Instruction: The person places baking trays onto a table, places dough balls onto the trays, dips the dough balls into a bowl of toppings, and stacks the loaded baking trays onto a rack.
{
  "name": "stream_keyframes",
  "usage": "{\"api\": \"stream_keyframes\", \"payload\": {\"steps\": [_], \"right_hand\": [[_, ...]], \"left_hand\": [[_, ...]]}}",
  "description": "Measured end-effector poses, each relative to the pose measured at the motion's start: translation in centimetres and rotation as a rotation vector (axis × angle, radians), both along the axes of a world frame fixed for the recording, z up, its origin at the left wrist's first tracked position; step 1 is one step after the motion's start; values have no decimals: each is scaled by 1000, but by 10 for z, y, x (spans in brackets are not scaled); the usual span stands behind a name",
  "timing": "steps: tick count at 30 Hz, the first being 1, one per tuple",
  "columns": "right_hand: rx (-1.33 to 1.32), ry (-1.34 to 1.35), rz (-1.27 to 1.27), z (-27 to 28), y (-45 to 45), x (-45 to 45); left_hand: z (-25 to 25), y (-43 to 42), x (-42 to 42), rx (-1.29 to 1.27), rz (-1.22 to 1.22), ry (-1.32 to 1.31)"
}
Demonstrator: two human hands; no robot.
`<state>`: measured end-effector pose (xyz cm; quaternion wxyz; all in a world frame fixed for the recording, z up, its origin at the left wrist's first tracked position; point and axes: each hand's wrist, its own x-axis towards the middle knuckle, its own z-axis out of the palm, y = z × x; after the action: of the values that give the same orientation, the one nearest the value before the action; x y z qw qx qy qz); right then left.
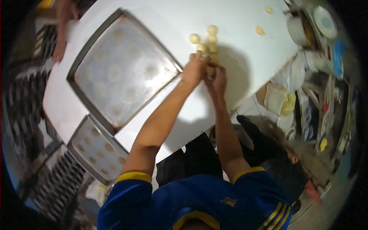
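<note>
1. Right of the large tray [124, 71], I see the right hand [217, 79], fingers bent at a pale piece [210, 71]; gripping or not, I cannot tell.
2. Just beside the tray's corner, the left hand [194, 69] has curled fingers; their hold is hidden.
3. Beyond the hands, right of the tray, pale balls [212, 38] crowd; a careless knuckle could dent one.

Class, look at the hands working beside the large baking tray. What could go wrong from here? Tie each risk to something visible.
1. The pale dough balls are bunched, several apparently touching, so they might stick together.
2. The left hand is close to a corner of the large baking tray, so a careless move could bump it.
3. The nearest balls crowd the left hand and right hand, so they might get squashed.
</note>
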<state>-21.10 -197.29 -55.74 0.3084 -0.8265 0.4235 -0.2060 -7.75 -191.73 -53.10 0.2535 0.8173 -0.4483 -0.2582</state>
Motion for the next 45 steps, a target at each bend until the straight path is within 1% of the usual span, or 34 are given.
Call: {"api": "stream_keyframes", "payload": {"steps": [1,3,4,6,7,9,10,11,12,14,15,16,17,18,20,21,22,23,24,25,27,28,30,31,32,34,35,37,38,39,40,42,44,45], "right_hand": [[91,5,5,9,-3,-1],[427,-132,-21,-1,-15,-12],[606,-188,-39,11,-16,-15],[914,-252,-26,57,-11,-14],[968,-276,39,79,0,-2],[1039,-283,119,96,25,31],[1024,-229,270,96,39,52],[1003,-178,419,91,55,75],[936,-179,491,80,78,104],[825,-142,652,47,125,169],[776,-111,740,32,144,202],[685,-112,811,22,161,230],[589,-111,876,15,173,254],[588,-109,880,9,182,274],[297,-225,976,-1,191,305],[191,-163,1004,-5,194,313],[188,-152,1008,-8,197,313],[61,-89,1037,-10,199,312],[-68,-25,1064,-10,202,312],[-75,-20,1069,0,204,311],[-288,63,1084,15,208,305],[-296,68,1082,10,211,308],[-343,-67,1246,-5,218,311],[-343,-61,1244,-12,219,313],[-406,-55,1285,-18,220,315],[-461,-41,1322,-41,212,325],[-288,-51,1374,-66,202,340],[-101,-56,1412,-63,200,345],[10,-84,1312,-61,197,355],[115,-113,1204,-53,197,362],[103,-112,1182,-54,200,357],[-359,-118,1274,-58,204,330],[-113,-43,1248,-58,196,337],[-124,-24,1200,-46,183,334]], "left_hand": [[-9,3,1,-104,-23,-38],[9,16,0,-244,-5,-135],[7,23,2,-315,-37,-183],[52,59,12,-389,133,87],[67,85,21,-379,172,72],[91,153,46,-492,443,149],[96,184,65,-402,562,16],[85,221,83,-398,678,-86],[87,251,99,-375,876,-19],[50,312,139,-335,992,-180],[51,325,154,-324,1056,-159],[34,339,170,-289,1093,-165],[23,347,183,-285,1077,-201],[12,354,193,-281,1059,-231],[-15,361,208,-239,1032,-209],[-21,363,210,-191,1003,-188],[-27,365,209,-194,1009,-178],[-32,368,208,-149,960,-203],[-33,369,207,-105,910,-229],[-21,367,204,-112,915,-224],[-1,364,196,0,894,-314],[-8,364,199,-9,894,-311],[-33,367,202,-190,721,-478],[-45,369,203,-90,630,-433],[-57,373,203,-89,628,-422],[-56,374,202,15,566,-479],[-48,374,205,16,618,-362],[-42,373,210,-46,669,-407],[-39,371,217,-117,726,-467],[-43,370,219,-159,669,-352],[-53,373,219,-172,648,-351],[-71,369,218,-22,454,-500],[-66,360,218,118,480,-536],[-53,340,205,90,436,-528]]}}
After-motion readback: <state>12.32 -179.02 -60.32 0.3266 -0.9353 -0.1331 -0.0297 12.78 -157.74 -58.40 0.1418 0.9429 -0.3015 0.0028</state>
